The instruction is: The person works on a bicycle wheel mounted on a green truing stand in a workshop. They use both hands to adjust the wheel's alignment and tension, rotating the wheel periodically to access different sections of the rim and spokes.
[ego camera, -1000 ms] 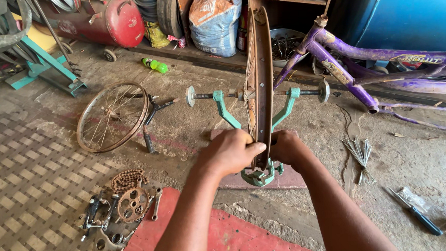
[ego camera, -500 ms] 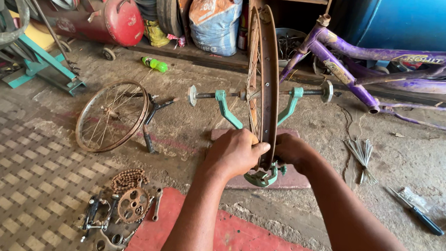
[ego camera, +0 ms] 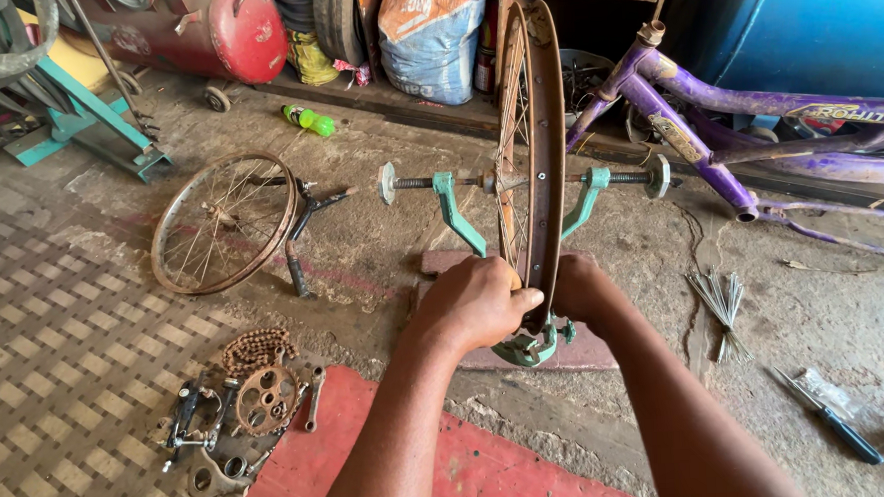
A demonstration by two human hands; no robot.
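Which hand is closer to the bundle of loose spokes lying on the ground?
The right hand. It grips the rusty rim on the side facing the loose spokes, while the left hand holds the rim's far side, farther away.

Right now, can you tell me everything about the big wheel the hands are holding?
The wheel is a bare bicycle rim, brown with rust, with thin metal spokes and no tyre. It stands upright, edge-on to the camera, its axle resting in a green stand on the dusty floor. The left hand grips its lower rim from one side and the right hand from the other, just above the stand's base.
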